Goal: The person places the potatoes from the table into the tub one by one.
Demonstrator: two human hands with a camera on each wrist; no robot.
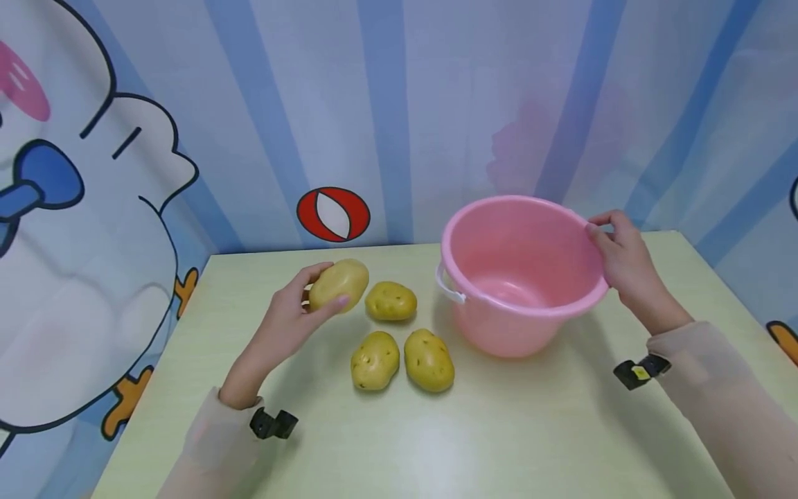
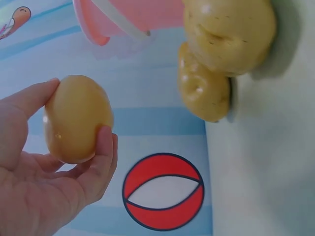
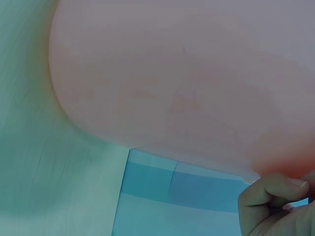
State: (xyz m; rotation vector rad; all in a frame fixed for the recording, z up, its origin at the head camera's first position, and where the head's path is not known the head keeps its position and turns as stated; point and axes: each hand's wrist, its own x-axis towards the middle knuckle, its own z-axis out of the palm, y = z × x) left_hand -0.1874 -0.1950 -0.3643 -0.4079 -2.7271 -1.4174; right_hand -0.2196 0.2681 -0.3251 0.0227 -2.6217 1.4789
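- The left hand [image 1: 283,326] is nearest the camera, raised just above the pale green table [image 1: 499,443]; its thumb and fingers curl round a held potato [image 1: 339,284], lifted clear of the tabletop.
- From the left wrist, the same held potato [image 2: 76,119] sits pinched between thumb on one side and fingertips [image 2: 104,142] on the other, with the palm open beneath it.
- Three loose potatoes lie on the table just beside that hand: one at the back [image 1: 391,301], and two in front, touching each other, front-left potato [image 1: 375,360] and front-right potato [image 1: 429,360].
- The pink bucket [image 1: 522,277] stands to the right of the potatoes, tipped towards them, its white handle [image 1: 450,285] hanging down.
- The right hand [image 1: 626,260] grips the bucket's far-right rim, fingers curled over the edge; the right wrist view shows bent fingers [image 3: 273,191] against the pink wall.
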